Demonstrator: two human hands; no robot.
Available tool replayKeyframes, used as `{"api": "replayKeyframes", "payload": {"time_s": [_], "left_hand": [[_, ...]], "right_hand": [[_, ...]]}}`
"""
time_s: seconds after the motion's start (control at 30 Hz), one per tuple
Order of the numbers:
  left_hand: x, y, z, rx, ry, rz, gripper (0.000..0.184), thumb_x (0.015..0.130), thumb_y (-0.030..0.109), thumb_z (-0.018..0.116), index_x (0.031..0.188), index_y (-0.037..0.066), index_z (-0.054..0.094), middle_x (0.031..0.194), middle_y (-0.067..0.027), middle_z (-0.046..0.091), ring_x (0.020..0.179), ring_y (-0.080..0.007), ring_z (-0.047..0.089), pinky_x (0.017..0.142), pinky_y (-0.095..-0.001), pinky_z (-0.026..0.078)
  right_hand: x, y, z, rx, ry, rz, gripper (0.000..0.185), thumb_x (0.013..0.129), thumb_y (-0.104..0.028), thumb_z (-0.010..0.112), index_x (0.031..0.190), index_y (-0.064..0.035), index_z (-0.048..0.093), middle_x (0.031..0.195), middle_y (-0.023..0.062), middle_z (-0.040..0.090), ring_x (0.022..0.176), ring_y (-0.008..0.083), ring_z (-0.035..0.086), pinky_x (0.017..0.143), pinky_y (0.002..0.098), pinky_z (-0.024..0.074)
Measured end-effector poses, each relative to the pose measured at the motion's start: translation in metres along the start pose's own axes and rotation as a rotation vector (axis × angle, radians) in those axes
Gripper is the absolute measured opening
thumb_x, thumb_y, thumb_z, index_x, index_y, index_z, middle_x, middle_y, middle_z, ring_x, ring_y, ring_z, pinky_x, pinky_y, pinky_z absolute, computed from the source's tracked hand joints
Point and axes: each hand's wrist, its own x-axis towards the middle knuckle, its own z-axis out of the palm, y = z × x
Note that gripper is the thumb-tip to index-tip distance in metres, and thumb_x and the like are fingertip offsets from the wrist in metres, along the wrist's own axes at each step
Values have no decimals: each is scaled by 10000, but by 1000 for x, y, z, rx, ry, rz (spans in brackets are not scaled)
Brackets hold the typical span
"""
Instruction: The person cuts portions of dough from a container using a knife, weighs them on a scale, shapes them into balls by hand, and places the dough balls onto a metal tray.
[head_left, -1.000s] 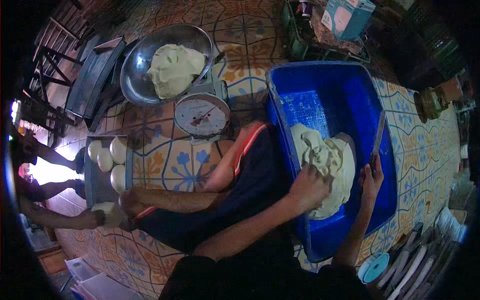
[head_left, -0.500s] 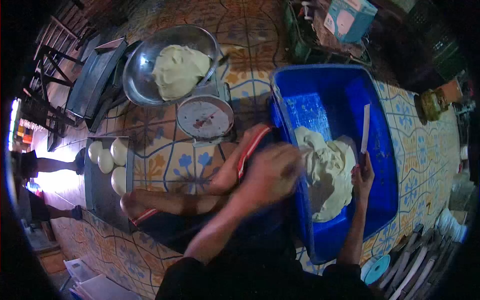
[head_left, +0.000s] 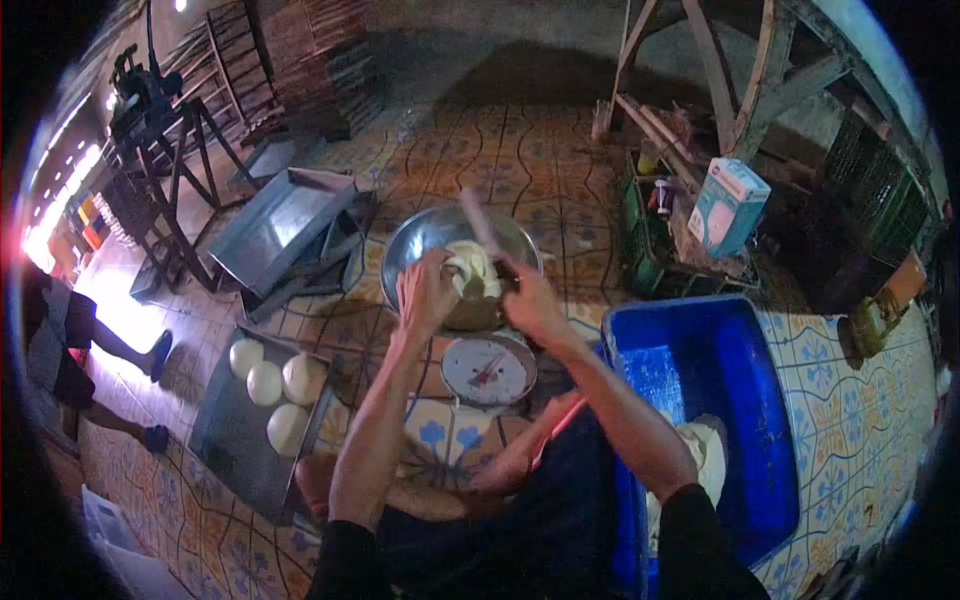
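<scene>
At the metal bowl [head_left: 408,250], my left hand [head_left: 424,292] has its fingers closed on pale, soft dough [head_left: 472,268]. My right hand [head_left: 534,308] grips the handle end of a flat-bladed knife [head_left: 478,222], its blurred blade pointing up and away over the bowl. The bowl rests on a scale with a round dial [head_left: 488,370] facing me. Part of the dough is hidden behind my hands. More dough [head_left: 708,462] lies in the blue tub [head_left: 780,400] on my right, partly covered by my right arm.
To the left, a metal tray [head_left: 235,440] holds several round dough balls [head_left: 264,382]. Behind it are stacked metal trays [head_left: 285,225]. A green crate [head_left: 640,255] and a boxed item [head_left: 730,208] stand at the back right. Another person's legs [head_left: 115,340] are at far left.
Both hands have moved from the blue tub side to the bowl, the knife still in my right hand. My left hand now grips dough there. The view has tilted up.
</scene>
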Motion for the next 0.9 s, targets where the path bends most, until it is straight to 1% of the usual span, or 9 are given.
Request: {"api": "replayKeyframes", "payload": {"time_s": [0.07, 0.23, 0.37, 0.43, 0.53, 0.57, 0.77, 0.83, 0.9], "left_hand": [[3, 1, -5, -70, 71, 2, 190, 726, 67, 601, 914, 50, 620, 854, -173, 633, 790, -382, 609, 644, -436, 472], [5, 6, -13, -201, 294, 12, 110, 776, 3, 543, 878, 32, 572, 794, -178, 599, 726, -399, 577, 612, -410, 441], [-1, 42, -27, -377, 243, -4, 141, 810, 54, 540, 947, 28, 562, 830, -154, 581, 736, -291, 585, 655, -353, 440], [-10, 81, -60, -476, 250, 44, 229, 852, 142, 544, 1055, 38, 562, 1033, -166, 580, 910, -253, 571, 803, -345, 429], [-44, 133, -88, -544, 294, 219, 329, 849, 209, 566, 1133, 46, 541, 1165, -178, 540, 1054, -290, 530, 931, -422, 361], [-63, 153, -84, -564, 232, 245, 356, 842, 217, 573, 1152, 48, 531, 1180, -176, 532, 1074, -304, 519, 953, -451, 337], [-171, 254, 41, -469, -318, 268, 499, 810, 257, 604, 1249, 56, 478, 1257, -165, 494, 1172, -376, 465, 1058, -595, 219], [-205, 264, 90, 39, -1218, 607, 733, 791, 394, 628, 1399, 119, 326, 1458, -169, 280, 1275, -391, 357, 1059, -676, 47], [-207, 277, 93, -88, -977, 572, 779, 767, 468, 635, 1404, 137, 332, 1467, -161, 271, 1323, -385, 272, 1054, -682, 39]], "right_hand": [[-6, -63, 7, -95, -310, 478, 401, 808, -82, 511, 1188, 45, 518, 992, 253, 628, 930, 385, 612, 810, 408, 471], [-107, -53, 31, 144, -101, 83, 311, 788, -63, 498, 1065, 57, 574, 964, 298, 606, 940, 463, 573, 824, 475, 454], [-84, -71, 19, -25, -180, 191, 405, 824, -60, 495, 1216, 41, 506, 881, 260, 625, 823, 380, 633, 725, 418, 491], [-57, -72, 18, 721, -451, 521, 491, 900, -72, 479, 1384, -96, 399, 885, 121, 649, 857, 209, 613, 740, 331, 483], [-74, -65, -21, 400, -196, 198, 492, 923, -88, 489, 1400, -80, 371, 752, 11, 550, 655, 69, 487, 569, 236, 446], [-100, -32, -37, 319, -12, 26, 499, 923, -94, 505, 1401, -67, 365, 742, -15, 513, 610, 42, 438, 528, 214, 423], [-223, 10, -221, 254, 504, 634, 488, 927, -101, 512, 1394, -60, 375, 887, 5, 566, 649, 37, 480, 522, 171, 392], [-278, 32, -249, 215, 629, 679, 513, 914, -78, 528, 1403, -83, 371, 1093, 84, 602, 664, 44, 516, 521, 148, 400], [-334, 74, -265, 142, 655, 625, 518, 916, -87, 531, 1407, -123, 373, 1171, 111, 577, 659, 46, 522, 520, 155, 408]]}}
